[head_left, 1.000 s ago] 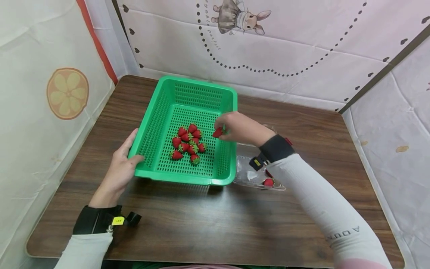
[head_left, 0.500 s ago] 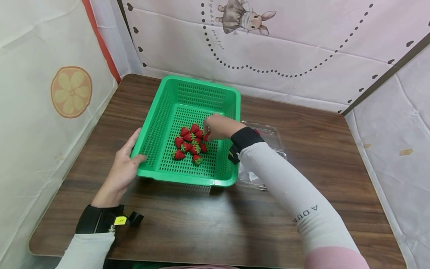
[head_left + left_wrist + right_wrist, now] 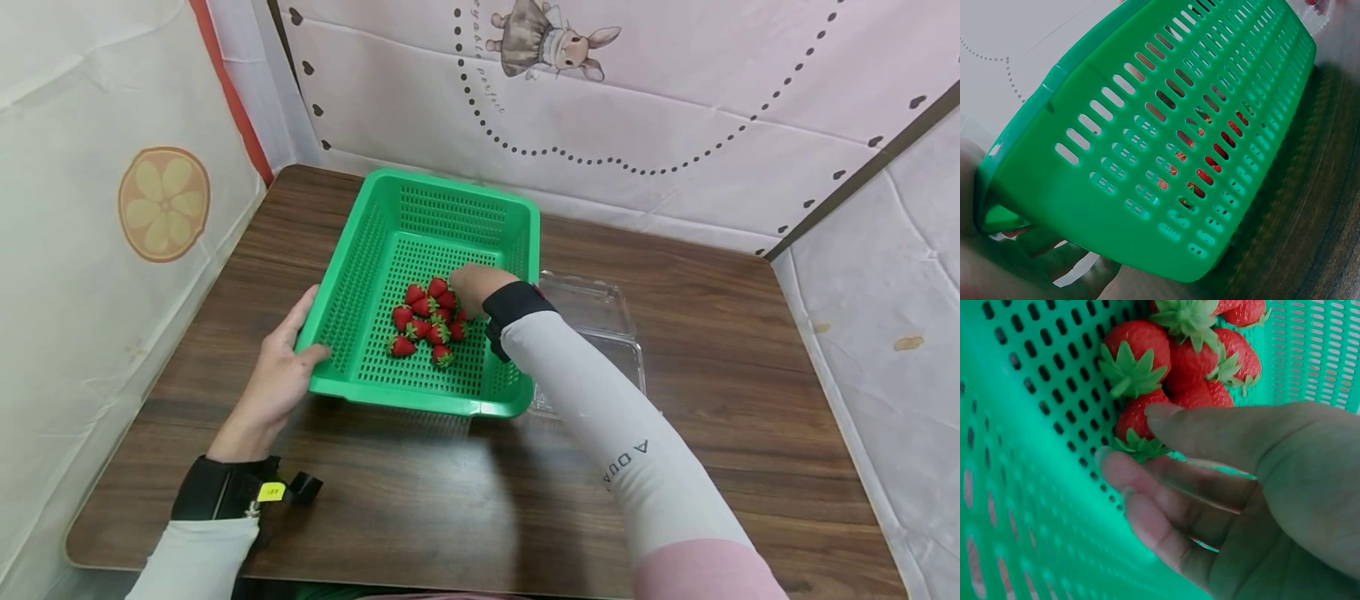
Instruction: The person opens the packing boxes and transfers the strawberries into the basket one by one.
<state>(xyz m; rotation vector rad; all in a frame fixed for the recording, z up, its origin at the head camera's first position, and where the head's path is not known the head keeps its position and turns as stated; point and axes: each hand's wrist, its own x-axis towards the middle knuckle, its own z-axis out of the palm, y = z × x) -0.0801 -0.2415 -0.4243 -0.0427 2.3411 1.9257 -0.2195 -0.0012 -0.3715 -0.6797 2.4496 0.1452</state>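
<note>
With its thumb and fingers loosely spread, the right hand (image 3: 1235, 500) sits low inside the basket (image 3: 375, 242), fingertips touching one strawberry (image 3: 1138, 422) at the near edge of the pile (image 3: 429, 321); whether it pinches that berry or merely rests against it, I cannot tell. The berry lies just ahead of the fingertips, leaf cap toward them. The pile sits mid-floor of the basket. The left hand (image 3: 281, 379) grips the basket's near-left corner, thumb over the rim, so the right is much the nearer. A clear tray (image 3: 600, 321) lies on the tabletop (image 3: 420, 500) beside the basket, behind the right arm.
</note>
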